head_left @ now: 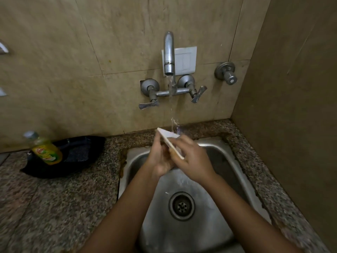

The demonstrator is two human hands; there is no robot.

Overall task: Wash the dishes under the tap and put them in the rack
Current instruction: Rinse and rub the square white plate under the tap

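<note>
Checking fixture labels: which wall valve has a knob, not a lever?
The separate valve, far right of the spout; the mixer's left lever and right lever are flat.

dish soap bottle [46,150], far left on the counter: red logo on a yellow-green label, way too blurry to read

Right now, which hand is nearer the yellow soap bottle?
Left. The left hand holds the white plate over the sink, right of the soap bottle; the right hand grips it too, farther right.
</note>
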